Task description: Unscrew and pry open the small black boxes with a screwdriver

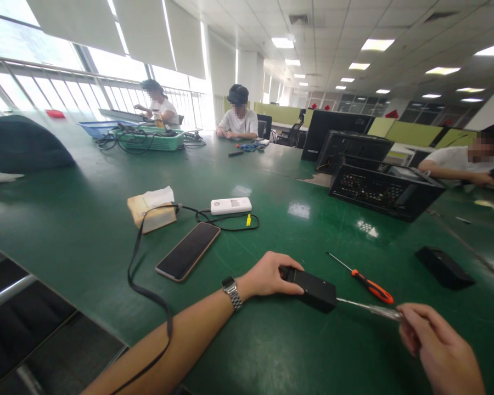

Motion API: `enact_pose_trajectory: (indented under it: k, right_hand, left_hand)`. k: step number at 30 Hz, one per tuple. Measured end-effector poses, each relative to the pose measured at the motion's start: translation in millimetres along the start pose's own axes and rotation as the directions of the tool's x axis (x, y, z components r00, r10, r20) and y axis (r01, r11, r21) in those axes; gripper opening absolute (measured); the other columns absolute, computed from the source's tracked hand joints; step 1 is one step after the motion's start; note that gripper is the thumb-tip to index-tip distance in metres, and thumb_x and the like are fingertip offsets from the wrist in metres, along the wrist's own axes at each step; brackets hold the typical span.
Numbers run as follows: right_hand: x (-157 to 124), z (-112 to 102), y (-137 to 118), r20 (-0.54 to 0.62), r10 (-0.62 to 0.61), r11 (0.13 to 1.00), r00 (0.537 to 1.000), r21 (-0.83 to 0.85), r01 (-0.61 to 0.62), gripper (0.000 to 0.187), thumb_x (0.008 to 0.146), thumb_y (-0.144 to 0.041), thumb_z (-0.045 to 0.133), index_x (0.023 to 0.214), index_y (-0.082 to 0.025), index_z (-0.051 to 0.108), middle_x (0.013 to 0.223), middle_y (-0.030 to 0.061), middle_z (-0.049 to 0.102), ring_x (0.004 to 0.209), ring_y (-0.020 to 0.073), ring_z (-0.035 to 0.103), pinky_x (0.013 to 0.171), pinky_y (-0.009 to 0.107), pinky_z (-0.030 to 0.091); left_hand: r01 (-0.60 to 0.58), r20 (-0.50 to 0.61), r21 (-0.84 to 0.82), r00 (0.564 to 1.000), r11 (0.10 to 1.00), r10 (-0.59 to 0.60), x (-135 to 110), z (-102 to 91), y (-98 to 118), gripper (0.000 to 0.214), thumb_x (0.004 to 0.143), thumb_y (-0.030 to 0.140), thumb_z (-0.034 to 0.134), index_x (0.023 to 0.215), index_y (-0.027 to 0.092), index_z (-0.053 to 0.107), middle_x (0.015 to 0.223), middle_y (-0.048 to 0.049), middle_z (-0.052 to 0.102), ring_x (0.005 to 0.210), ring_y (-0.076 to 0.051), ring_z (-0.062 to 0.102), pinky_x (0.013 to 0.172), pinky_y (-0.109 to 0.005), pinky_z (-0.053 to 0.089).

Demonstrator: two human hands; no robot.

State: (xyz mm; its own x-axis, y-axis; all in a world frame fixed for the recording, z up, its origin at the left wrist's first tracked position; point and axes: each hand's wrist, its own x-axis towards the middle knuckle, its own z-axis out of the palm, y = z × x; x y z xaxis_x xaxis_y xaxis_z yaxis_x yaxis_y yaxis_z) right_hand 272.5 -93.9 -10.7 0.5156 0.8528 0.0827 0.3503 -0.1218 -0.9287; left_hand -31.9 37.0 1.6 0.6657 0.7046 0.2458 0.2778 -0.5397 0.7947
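Observation:
My left hand [271, 275] is closed around the near-left end of a black rectangular box [315, 291] lying on the green table [247, 340]. In my right hand [440, 343] is a thin screwdriver [381, 311] with a clear handle, its shaft pointing left. The tip meets the right end of the black box; how far it goes in cannot be made out. Just beyond that shaft lies an orange and black screwdriver [370, 285]. A second black box [444, 267] rests farther right, touched by neither hand.
A phone [188, 251], a tissue packet [152, 211], a white power strip-like device [230, 206] and a black cable [148, 293] lie left. The cable crosses my left forearm. Black equipment casing [387, 189] stands behind. Green basket [156, 141] holds cables. Several people sit around the table.

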Motion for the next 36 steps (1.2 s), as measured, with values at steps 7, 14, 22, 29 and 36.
enact_pose_trajectory:
  k: [7, 14, 22, 29, 36]
  right_hand:
    - [-29, 14, -28, 0.031, -0.443, 0.832, 0.896, -0.358, 0.423, 0.027, 0.077, -0.049, 0.055, 0.078, -0.024, 0.068, 0.061, 0.0015, 0.064, 0.048, 0.0164, 0.055, 0.047, 0.028, 0.04]
    - [-14, 14, -15, -0.146, -0.054, 0.998, 0.988, 0.029, 0.059, 0.031, 0.075, -0.05, 0.062, 0.077, -0.019, 0.064, 0.054, -0.0021, 0.051, 0.045, 0.0124, 0.045, 0.038, 0.023, 0.034]
    - [-5, 18, -10, -0.008, 0.205, 0.88, 0.979, 0.439, -0.181, 0.022, 0.074, -0.037, 0.066, 0.067, -0.018, 0.057, 0.048, -0.0078, 0.039, 0.038, 0.0052, 0.033, 0.033, 0.017, 0.025]
    - [-8, 28, -9, 0.303, 0.293, 0.822, 0.907, 0.405, -0.401, 0.027, 0.077, -0.044, 0.065, 0.073, -0.018, 0.057, 0.056, -0.0067, 0.045, 0.038, 0.0041, 0.033, 0.033, 0.017, 0.027]
    - [-13, 36, -9, 0.385, 0.251, 0.799, 0.888, 0.436, -0.415, 0.03, 0.075, -0.047, 0.069, 0.086, -0.02, 0.059, 0.064, -0.0052, 0.052, 0.041, 0.0057, 0.039, 0.035, 0.019, 0.029]
  left_hand:
    - [-0.01, 0.014, 0.013, 1.0, 1.0, 0.01, 3, 3.5, 3, 0.043, 0.069, 0.039, 0.079, 0.104, 0.016, 0.071, 0.099, -0.0055, 0.071, 0.085, -0.019, 0.064, 0.069, -0.023, 0.046]
    - [-0.032, 0.022, 0.009, 0.999, 0.999, 0.032, 4, 7.2, 3, 0.044, 0.068, 0.04, 0.079, 0.105, 0.017, 0.071, 0.1, -0.0054, 0.071, 0.084, -0.019, 0.064, 0.068, -0.022, 0.046]
    - [-0.05, 0.021, 0.013, 0.999, 0.999, 0.049, 3, 7.1, 3, 0.044, 0.07, 0.041, 0.078, 0.106, 0.017, 0.07, 0.1, -0.0055, 0.071, 0.085, -0.019, 0.064, 0.069, -0.022, 0.046]
    - [-0.038, 0.011, 0.008, 0.999, 0.999, 0.038, 2, 7.8, 3, 0.044, 0.07, 0.04, 0.078, 0.106, 0.016, 0.07, 0.099, -0.0058, 0.071, 0.082, -0.018, 0.063, 0.069, -0.022, 0.046]
    - [-0.024, 0.021, 0.012, 0.999, 1.0, 0.024, 2, 8.2, 5, 0.044, 0.07, 0.04, 0.078, 0.106, 0.016, 0.071, 0.099, -0.0056, 0.071, 0.082, -0.018, 0.063, 0.069, -0.022, 0.046]
